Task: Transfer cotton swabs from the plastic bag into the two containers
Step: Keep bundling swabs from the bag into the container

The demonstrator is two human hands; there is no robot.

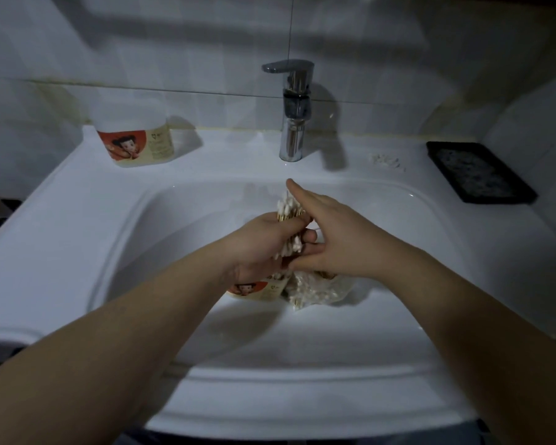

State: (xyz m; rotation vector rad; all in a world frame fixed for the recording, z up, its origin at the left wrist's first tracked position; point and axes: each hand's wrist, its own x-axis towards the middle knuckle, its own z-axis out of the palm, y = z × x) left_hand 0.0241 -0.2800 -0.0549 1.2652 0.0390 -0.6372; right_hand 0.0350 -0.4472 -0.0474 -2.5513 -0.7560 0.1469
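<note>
Over the sink (77, 226), the left hand (261, 248) curls its fingers around the cotton swabs (288, 207) while the right hand (336, 240) presses straight fingers against them.

This is a bathroom. There is a white sink (77, 220) with a shiny tap (292, 123) at the back. White tiles (174, 59) cover the wall. A black soap dish (480, 171) sits beside it.
</note>
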